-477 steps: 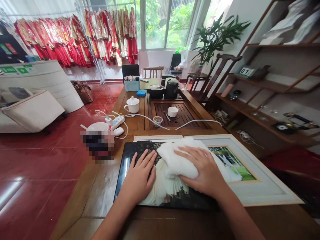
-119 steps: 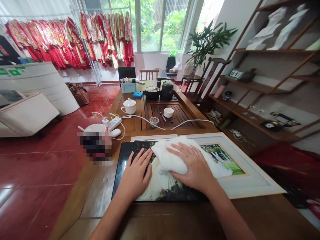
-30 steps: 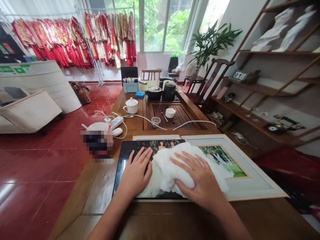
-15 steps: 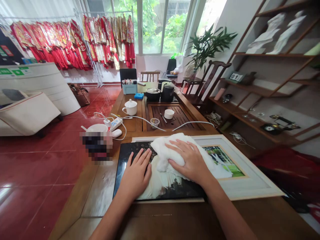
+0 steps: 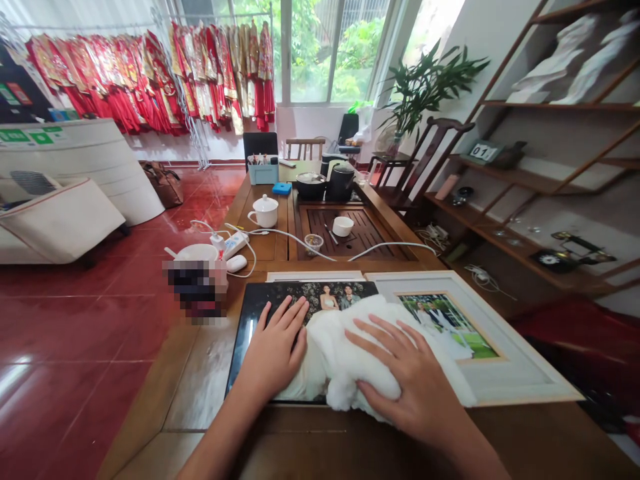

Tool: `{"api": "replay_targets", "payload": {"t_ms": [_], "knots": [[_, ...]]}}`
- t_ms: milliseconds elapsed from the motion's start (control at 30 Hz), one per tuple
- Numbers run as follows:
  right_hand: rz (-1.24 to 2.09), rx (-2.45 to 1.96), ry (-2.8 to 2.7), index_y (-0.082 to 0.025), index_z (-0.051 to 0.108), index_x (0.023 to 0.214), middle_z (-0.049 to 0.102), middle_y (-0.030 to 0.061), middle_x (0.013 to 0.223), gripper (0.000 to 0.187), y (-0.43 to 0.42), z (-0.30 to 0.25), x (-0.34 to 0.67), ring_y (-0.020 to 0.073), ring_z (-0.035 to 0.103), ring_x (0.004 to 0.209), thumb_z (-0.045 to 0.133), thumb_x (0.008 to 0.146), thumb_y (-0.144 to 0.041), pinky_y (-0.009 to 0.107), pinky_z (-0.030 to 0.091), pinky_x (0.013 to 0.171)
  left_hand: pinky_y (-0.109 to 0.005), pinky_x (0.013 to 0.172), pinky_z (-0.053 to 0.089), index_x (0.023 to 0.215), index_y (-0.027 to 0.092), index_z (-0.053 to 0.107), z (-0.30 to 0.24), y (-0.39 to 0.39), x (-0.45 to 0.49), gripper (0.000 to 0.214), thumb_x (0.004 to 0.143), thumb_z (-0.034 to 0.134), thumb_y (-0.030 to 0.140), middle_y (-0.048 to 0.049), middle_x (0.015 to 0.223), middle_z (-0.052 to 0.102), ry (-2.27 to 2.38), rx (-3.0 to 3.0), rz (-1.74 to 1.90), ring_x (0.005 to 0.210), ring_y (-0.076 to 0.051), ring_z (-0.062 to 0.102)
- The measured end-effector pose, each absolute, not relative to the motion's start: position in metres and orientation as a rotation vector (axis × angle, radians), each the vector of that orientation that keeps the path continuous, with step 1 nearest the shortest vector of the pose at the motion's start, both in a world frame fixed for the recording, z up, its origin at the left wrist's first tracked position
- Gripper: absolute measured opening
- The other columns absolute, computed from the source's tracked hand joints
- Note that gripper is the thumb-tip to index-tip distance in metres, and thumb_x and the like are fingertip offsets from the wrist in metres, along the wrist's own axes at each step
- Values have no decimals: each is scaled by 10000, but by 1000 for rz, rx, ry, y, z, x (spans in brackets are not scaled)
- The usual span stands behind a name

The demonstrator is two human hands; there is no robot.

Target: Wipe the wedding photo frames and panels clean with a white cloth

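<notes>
My left hand lies flat with fingers spread on the left part of a dark, glossy photo panel, which shows two people in front of foliage. My right hand is pressed on a bunched, fluffy white cloth, thumb curled at its near side and fingers spread over the top. The cloth covers the panel's right part and hangs over its near edge. Under it, to the right, lies a white-bordered framed photo of a couple on grass, partly covered.
Beyond the panel are a white cable, a power strip, a lidded white cup, a small white bowl on a slatted tea tray, and a dark kettle. A white container, partly pixelated, stands left. Wooden shelves rise at right.
My right hand has slid the white cloth toward me and slightly right, over the panel's near edge. The pictured couple's upper part now shows. My left hand stays in place on the panel.
</notes>
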State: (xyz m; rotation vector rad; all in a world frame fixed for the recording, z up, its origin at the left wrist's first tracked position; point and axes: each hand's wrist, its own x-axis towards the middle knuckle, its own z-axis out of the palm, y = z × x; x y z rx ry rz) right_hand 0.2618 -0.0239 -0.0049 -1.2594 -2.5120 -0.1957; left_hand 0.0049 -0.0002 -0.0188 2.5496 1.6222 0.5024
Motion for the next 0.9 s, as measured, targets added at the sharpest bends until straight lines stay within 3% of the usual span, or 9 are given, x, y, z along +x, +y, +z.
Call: {"api": "replay_targets", "payload": {"t_ms": [300, 667, 900], "knots": [[-133, -1323, -2454, -351, 487, 1381, 521, 11, 1421, 525, 43, 4, 252, 304, 443, 1316, 532, 876, -491, 558, 304, 1061, -546, 1167, 252, 1487, 252, 353, -20, -1, 6, 493, 995, 367, 256, 12, 1541, 364, 1643, 2551, 518, 1438, -232, 300], [-249, -1231, -2519, -350, 407, 1444, 480, 4, 1455, 658, -32, -5, 264, 312, 428, 1324, 593, 829, -493, 516, 295, 1046, -505, 1181, 247, 1477, 267, 362, -20, -1, 6, 471, 1007, 357, 296, 34, 1537, 372, 1658, 2523, 547, 1440, -205, 297], [-201, -1269, -2497, -379, 438, 1411, 500, -14, 1438, 581, -1, -3, 261, 292, 446, 1316, 564, 854, -481, 528, 298, 1059, -566, 1166, 245, 1475, 241, 369, -20, 0, 6, 480, 995, 358, 245, 10, 1543, 359, 1650, 2546, 489, 1441, -238, 294]]}}
